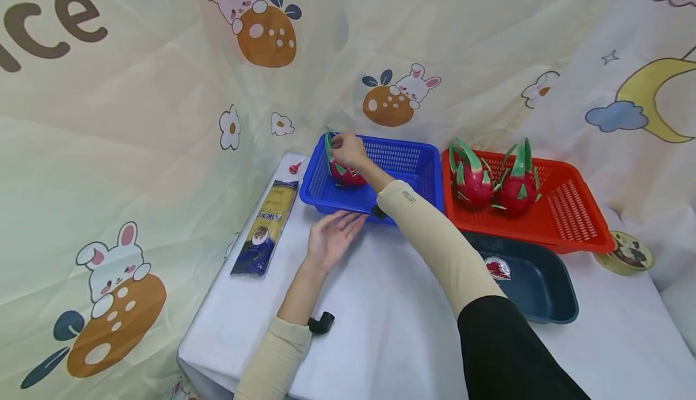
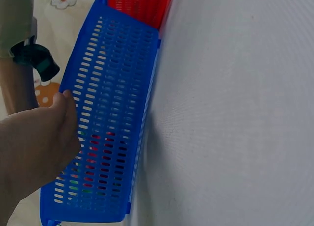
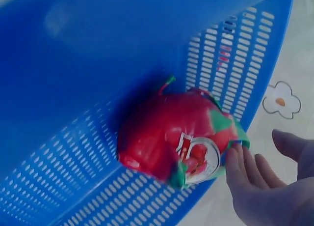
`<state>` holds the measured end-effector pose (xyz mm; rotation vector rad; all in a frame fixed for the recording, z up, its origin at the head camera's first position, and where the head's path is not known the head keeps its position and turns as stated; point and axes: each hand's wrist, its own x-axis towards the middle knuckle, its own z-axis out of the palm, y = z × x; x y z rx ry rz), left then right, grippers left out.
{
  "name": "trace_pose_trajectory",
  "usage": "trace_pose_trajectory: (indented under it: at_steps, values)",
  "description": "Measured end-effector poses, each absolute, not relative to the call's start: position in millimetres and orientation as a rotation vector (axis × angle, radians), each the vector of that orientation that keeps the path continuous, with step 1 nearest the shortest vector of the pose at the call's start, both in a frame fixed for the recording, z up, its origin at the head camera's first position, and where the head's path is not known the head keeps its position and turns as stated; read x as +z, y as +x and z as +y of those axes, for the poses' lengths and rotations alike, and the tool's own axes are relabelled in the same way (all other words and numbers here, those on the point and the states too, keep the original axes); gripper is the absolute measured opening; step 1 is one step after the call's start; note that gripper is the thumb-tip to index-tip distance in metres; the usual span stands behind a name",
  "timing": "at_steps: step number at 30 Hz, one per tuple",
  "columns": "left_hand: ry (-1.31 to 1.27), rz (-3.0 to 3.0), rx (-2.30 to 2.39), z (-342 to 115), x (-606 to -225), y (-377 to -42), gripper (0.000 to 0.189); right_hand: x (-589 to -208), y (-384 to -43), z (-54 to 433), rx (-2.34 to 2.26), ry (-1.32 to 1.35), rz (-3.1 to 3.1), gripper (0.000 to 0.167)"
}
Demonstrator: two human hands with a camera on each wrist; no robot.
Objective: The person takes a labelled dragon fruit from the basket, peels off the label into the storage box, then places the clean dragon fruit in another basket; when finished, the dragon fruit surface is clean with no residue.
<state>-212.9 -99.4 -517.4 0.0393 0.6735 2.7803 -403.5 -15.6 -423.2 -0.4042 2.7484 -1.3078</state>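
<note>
A red dragon fruit (image 1: 347,175) with green leaves lies in the left end of the blue basket (image 1: 429,176). My right hand (image 1: 349,149) is over that end, its fingertips at the fruit's leafy tip. In the right wrist view the thumb of this hand (image 3: 267,182) stands apart from the fingers, and a round picture label (image 3: 210,159) shows on the dragon fruit (image 3: 147,130). My left hand (image 1: 331,241) has its fingers extended, palm up, at the basket's near side. In the left wrist view these fingers lie against the slotted wall (image 2: 105,96).
Right of the blue basket, a red basket (image 1: 565,231) holds two dragon fruits (image 1: 518,190). A dark basin (image 1: 538,291) with a label stands before it, a round tin (image 1: 625,254) beside it. Left lie a long yellow-blue packet (image 1: 266,228) and a small red item (image 1: 294,168).
</note>
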Motion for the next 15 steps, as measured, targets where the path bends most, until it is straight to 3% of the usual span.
trace_pose_trajectory:
  at_steps: [4,8,15]
  values:
    - [0.041,0.667,2.788,-99,-518,-213,0.020,-429,-403,-23,-1.259,-0.464,2.712,0.046]
    - [0.018,0.681,2.793,-99,-519,-211,0.018,-431,-398,-28,-1.285,-0.359,2.751,0.046]
    - [0.029,0.680,2.789,-98,-518,-211,0.021,-432,-396,-25,-1.299,-0.181,2.856,0.027]
